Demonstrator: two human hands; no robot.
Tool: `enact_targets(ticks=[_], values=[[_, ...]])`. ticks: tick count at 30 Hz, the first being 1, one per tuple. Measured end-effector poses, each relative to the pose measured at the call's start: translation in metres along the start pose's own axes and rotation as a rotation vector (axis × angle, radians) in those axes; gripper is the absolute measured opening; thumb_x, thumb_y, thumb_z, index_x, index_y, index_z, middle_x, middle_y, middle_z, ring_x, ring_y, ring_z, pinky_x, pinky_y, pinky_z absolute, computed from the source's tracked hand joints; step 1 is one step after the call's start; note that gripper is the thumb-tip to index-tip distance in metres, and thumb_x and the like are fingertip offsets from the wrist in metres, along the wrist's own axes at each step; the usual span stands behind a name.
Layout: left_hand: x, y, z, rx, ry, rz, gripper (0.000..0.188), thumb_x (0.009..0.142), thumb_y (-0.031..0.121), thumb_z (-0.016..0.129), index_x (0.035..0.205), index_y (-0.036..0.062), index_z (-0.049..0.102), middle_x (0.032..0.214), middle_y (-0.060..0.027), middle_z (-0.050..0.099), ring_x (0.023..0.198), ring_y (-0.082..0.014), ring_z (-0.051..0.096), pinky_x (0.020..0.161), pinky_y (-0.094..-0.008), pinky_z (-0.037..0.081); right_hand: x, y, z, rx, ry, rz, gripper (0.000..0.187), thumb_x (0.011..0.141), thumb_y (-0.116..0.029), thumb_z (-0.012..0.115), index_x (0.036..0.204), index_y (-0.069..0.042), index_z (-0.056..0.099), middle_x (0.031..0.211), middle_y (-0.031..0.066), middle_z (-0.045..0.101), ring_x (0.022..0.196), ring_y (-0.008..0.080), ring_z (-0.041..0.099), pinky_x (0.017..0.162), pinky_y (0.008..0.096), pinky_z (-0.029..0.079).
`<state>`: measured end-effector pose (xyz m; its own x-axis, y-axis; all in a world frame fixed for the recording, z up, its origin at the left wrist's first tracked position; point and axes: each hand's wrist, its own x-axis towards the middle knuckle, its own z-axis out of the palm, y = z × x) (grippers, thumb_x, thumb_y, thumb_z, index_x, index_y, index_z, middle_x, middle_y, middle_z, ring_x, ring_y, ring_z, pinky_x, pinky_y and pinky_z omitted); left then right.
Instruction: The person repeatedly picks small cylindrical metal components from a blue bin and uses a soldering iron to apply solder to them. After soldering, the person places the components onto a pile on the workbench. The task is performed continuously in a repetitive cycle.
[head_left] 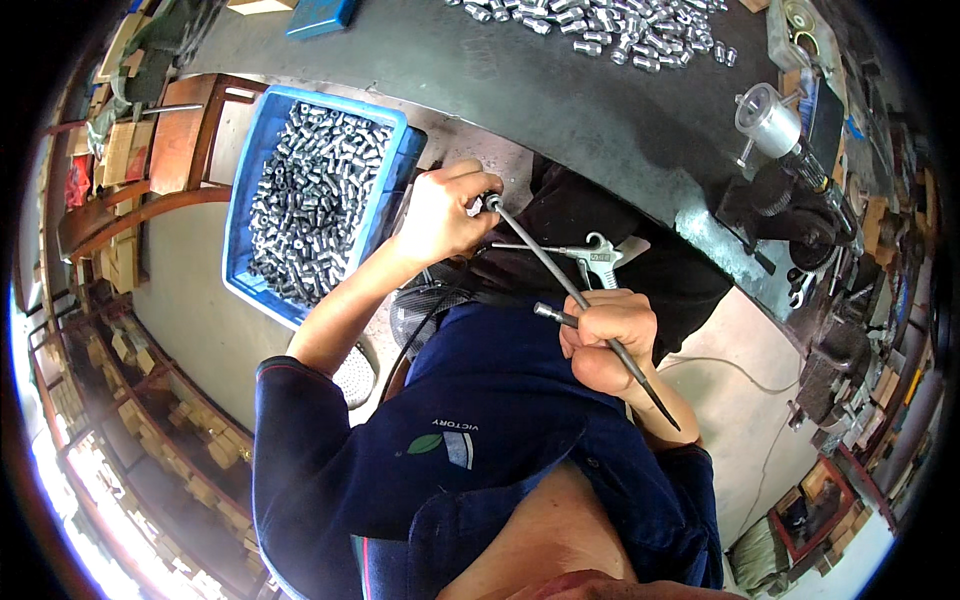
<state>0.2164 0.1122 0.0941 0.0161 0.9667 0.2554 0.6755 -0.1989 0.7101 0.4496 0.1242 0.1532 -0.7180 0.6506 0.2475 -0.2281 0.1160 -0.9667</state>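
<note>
My left hand (450,208) is closed around a small metal fitting (490,201), mostly covered by the fingers. One end of a long slim metal rod (540,253) meets this fitting; I cannot tell whether it goes inside. My right hand (612,338) grips the rod farther down, and its dark tapered point sticks out beyond the fist. A short dark cylindrical piece with a silvery end (552,314) also juts from the right fist. Just beyond that hand, over my lap, is a silver air blow gun (598,262).
At the left stands a blue crate (236,225) full of small metal fittings. A dark worktable (560,100) runs across the far side, bearing a heap of shiny fittings (620,28). A clamped device with a round metal head (768,118) stands at its right. A wooden chair (185,140) is far left.
</note>
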Motion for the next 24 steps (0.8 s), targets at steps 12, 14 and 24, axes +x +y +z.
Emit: enact_targets(ticks=[12,14,24], values=[[0.003,0.016,0.018,0.015,-0.110,0.259,0.035,0.048,0.009,0.073,0.082,0.0069,0.062,0.069,-0.0058,0.054,0.058,-0.0259,0.058,0.050,-0.0349,0.045,0.021,0.047,0.007,-0.225,0.033,0.241,0.022,0.062,-0.007,0.054,0.054,-0.002,0.034,0.049,0.0071,0.029,0.043,0.0127,0.032,0.042,0.0296,0.024],[0.010,0.009,0.011,0.095,-0.093,0.241,0.033,0.051,0.010,0.072,0.083,0.0072,0.062,0.069,-0.0060,0.055,0.057,-0.0257,0.058,0.050,-0.0343,0.046,0.019,0.045,0.000,-0.247,0.056,0.180,0.024,0.063,-0.007,0.054,0.054,-0.002,0.033,0.049,0.0058,0.030,0.042,0.0117,0.032,0.041,0.0286,0.024],[0.161,-0.004,0.013,0.303,0.063,0.343,0.025,0.067,0.015,0.065,0.090,0.0050,0.066,0.075,-0.0141,0.064,0.068,-0.0296,0.064,0.063,-0.0358,0.051,-0.016,0.005,-0.018,-0.143,0.225,0.078,0.032,0.069,0.003,0.052,0.050,-0.004,0.028,0.046,0.0047,0.039,0.040,0.0136,0.046,0.039,0.0245,0.035]])
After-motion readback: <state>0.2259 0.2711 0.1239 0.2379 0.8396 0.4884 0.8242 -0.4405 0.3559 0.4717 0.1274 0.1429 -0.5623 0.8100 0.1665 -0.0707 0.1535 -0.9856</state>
